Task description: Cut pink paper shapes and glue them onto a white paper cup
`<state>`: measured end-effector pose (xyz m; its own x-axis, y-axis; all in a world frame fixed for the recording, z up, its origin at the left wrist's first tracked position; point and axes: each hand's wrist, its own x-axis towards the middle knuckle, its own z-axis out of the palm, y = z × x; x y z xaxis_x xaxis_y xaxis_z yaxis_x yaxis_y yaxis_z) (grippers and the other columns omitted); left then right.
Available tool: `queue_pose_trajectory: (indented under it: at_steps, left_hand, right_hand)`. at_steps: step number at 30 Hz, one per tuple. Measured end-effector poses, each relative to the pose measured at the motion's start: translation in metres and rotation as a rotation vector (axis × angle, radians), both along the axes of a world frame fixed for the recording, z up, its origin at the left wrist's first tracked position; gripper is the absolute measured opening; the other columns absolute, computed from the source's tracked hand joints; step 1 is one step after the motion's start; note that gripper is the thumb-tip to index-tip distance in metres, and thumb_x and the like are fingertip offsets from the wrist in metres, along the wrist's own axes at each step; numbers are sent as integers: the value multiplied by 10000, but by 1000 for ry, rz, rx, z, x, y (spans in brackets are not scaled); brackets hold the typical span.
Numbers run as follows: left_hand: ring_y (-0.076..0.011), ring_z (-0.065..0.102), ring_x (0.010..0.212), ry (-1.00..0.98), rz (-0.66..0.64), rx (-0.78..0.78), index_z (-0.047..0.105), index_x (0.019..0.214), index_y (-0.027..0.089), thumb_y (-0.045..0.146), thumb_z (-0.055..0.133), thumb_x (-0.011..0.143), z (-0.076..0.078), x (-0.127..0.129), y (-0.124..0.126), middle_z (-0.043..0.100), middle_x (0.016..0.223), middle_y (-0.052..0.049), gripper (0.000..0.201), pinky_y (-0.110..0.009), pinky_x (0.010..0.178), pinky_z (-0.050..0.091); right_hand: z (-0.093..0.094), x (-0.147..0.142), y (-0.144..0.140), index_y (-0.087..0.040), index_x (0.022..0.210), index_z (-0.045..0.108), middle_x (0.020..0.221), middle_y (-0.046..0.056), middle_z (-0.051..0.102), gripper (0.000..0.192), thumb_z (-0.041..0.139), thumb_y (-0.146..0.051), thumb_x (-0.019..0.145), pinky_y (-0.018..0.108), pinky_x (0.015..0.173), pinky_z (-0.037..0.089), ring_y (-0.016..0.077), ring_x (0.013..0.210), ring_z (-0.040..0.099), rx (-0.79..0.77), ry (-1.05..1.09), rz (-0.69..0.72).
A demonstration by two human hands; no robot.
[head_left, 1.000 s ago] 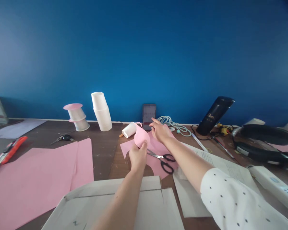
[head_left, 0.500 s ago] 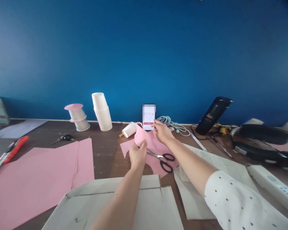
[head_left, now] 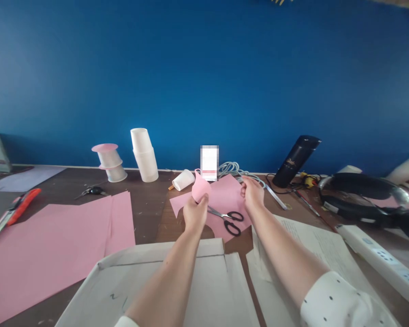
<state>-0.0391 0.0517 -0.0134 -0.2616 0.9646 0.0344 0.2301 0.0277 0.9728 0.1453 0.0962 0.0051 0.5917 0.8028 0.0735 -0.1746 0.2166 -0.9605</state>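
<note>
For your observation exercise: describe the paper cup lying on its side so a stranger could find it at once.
Start at the lit phone propped against the blue wall. Just left of it lies the paper cup, beyond the left hand. Unlike the upright stacked cups, it lies tipped over, alone.

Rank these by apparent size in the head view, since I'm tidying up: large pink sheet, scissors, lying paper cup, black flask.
1. large pink sheet
2. black flask
3. scissors, nearer the camera, so unsure against the flask
4. lying paper cup
</note>
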Motion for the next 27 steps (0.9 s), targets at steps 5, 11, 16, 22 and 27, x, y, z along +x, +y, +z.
queue_pose_trajectory:
  at_steps: [5,11,16,22,27]
  left_hand:
    - [-225,598,685,64,-40,57,651,726,162,439,557,731,2,1,-2,655,688,-72,292,-283,608,385]
    - [-204,582,627,44,-24,30,629,663,155,417,558,726,7,0,-3,628,622,-53,279,-272,581,380]
    - [-211,595,664,0,-26,35,661,733,140,419,569,724,6,0,-4,653,673,-67,294,-283,607,404]
    - [-226,598,664,-62,-6,4,658,732,132,463,593,696,3,-1,-2,665,700,-96,339,-307,616,415]
    - [-212,581,637,-100,3,13,664,732,137,472,592,688,1,-3,-1,635,633,-72,345,-290,583,407]
  right_hand:
    - [10,35,-6,-174,713,465,415,-128,275,110,414,-86,755,98,305,261,18,283,278,67,468,93]
    - [17,72,-20,-188,730,428,406,-114,280,241,246,-200,887,76,285,289,24,262,292,218,765,80]
    - [35,72,-23,-195,709,424,390,-118,277,245,273,-248,895,79,289,287,27,269,293,246,724,100]
    - [42,23,-29,-157,698,564,453,-65,475,46,584,-160,738,147,312,220,36,336,356,29,375,236]
    - [45,-6,-65,-237,764,676,770,3,671,102,640,-186,684,237,567,366,151,679,578,-255,-1046,514]
